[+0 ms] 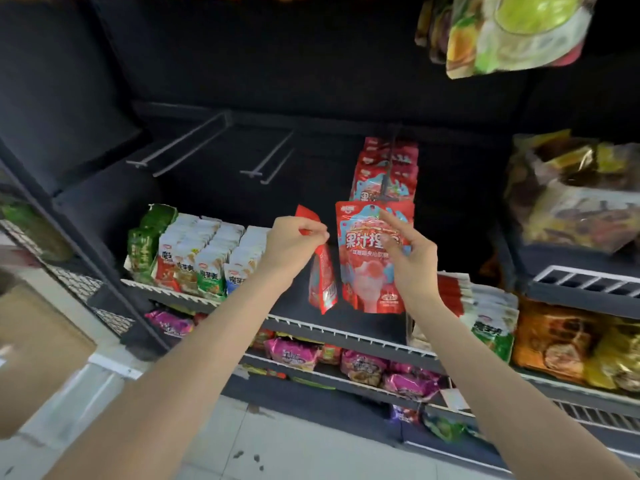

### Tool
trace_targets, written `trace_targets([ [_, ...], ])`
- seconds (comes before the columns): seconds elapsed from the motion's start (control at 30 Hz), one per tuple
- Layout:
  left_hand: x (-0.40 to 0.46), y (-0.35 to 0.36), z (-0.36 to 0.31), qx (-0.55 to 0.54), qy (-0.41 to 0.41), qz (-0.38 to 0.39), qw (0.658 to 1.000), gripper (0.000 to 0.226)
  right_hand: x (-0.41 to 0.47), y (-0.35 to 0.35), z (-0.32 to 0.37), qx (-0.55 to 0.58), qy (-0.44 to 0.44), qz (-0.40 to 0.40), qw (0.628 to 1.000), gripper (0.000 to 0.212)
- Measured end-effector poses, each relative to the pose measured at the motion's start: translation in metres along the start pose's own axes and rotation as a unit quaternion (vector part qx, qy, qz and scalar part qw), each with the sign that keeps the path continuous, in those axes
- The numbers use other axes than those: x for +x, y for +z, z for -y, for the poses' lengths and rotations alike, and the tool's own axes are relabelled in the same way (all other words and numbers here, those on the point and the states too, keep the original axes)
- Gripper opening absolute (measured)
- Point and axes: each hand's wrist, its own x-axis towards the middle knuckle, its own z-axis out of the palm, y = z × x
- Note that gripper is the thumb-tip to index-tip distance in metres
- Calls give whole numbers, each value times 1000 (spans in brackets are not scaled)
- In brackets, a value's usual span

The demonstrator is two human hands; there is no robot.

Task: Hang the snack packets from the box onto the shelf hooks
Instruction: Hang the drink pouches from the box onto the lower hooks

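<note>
Head view: left hand (294,242) was raised in front of the dark shelf back, grip closed in a pinch on the top edge of a red snack packet (322,271), thumb and curled fingers clamped on the header. That packet hung below the grip, turned edge-on to the camera, bottom corner just above the white rail of the shelf (311,322). Right hand (410,258) was just beside it, index finger (389,221) extended up against the face of a second red packet (372,258), other fingers loosely curled in front of the print; cannot tell whether that grip was actually holding the packet or only touching it. Second packet faced the camera flat, its top at the front end of the loaded hook (393,161), with a row of matching red packets (386,168) hanging behind it along that hook. The two front packets sat side by side, nearly touching, left one slightly lower. Two empty hooks (180,147) (268,161) stuck out from the back bar further left, well apart from both hands. On the shelf below left, a tray of upright white, green and red sachets (201,254); more sachets (491,317) at right behind the right forearm. Pink bags (294,353) lay on the lower tier. A cardboard box (38,341) sat at far left on the floor, blurred. Green-yellow bags (512,32) hung at top right.
</note>
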Motion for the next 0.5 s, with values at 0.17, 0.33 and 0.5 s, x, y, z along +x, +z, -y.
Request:
trace_targets([
  [0.17,0,10,-4,6,-5,-17,1000,17,12,-5,-7,-28,-4,-2,1000,44],
  [0.33,2,10,-8,16,-2,-36,999,17,11,-6,-15,-49,-12,-20,999,46],
  [0.5,5,14,-12,21,-4,-26,999,19,19,-4,-12,-97,-19,-37,994,46],
])
